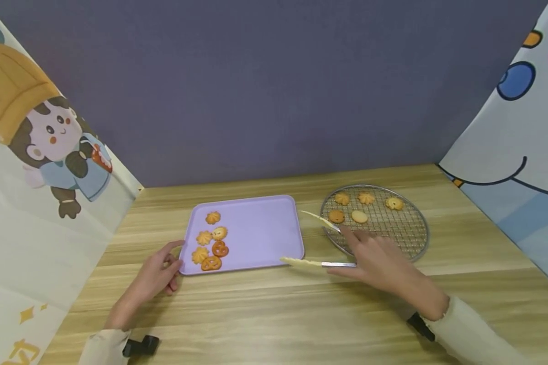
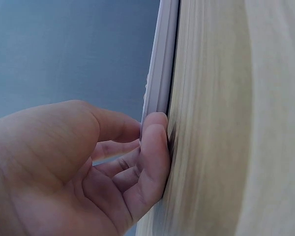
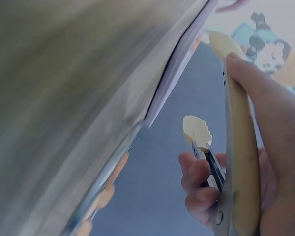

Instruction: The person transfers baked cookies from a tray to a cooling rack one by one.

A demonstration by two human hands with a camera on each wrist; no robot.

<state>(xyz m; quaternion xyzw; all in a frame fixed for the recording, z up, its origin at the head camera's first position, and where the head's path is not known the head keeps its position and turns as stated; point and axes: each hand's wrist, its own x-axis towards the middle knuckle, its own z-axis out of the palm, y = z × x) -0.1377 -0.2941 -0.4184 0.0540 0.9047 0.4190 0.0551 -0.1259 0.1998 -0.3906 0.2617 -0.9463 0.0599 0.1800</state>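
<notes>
Near the tray [image 1: 265, 223], tongs [image 1: 331, 264] partly hidden.

- Over here the left forearm [image 1: 124, 306] slants forward and inward.
- The left hand [image 1: 157, 274] pinches, thumb tip drawn close to the curled fingers.
- The right forearm [image 1: 424, 296] angles in from the person's right.
- The right hand [image 1: 379, 261] grips, thumb nearly straight and spread from the curled fingers.

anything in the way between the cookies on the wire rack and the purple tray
Only the open tongs in the right grip, spread across the gap between the wire rack and purple tray; otherwise just wooden tabletop shows there.
</notes>
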